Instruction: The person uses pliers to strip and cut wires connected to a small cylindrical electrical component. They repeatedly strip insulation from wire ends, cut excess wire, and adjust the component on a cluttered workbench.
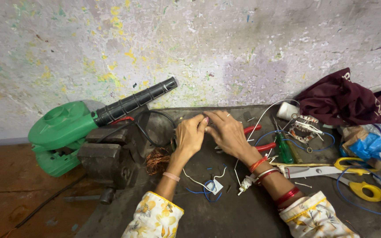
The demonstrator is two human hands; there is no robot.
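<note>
My left hand point(190, 134) and my right hand point(225, 131) meet at the middle of a dark workbench point(243, 216), fingertips pinched together on something small that I cannot make out. A coil of copper wire point(157, 160) lies just below my left hand. Red-handled pliers point(256, 138) lie under my right hand. Loose blue and white wire pieces point(208, 187) lie between my forearms. Red bangles sit on my right wrist.
A green electric blower point(67, 132) with a black nozzle rests on a metal vise point(104, 156) at the left. Yellow-handled scissors point(331, 169), a green screwdriver point(284, 150), a maroon cloth point(345, 101) and plastic bags point(375, 143) crowd the right side. A paint-speckled wall stands behind.
</note>
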